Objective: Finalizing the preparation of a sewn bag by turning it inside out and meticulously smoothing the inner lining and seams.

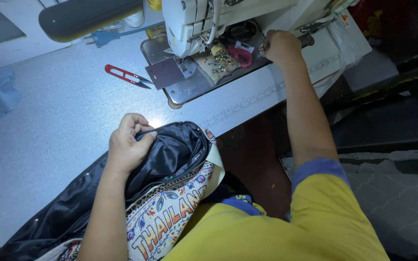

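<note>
Hands at a sewing table, one on a bag and one at the machine.
Nearest, the left hand (127, 145) has its fingers curled tight on the glossy black lining (170, 154) of a patterned fabric bag with orange lettering (170, 212), lying at the near edge of the speckled grey table (49, 140). Farther off lie red thread snips (124, 76). Beyond, the right hand (280, 47) has its fingers closed round a dark knob (306, 40) beside the white sewing machine (194, 19).
</note>
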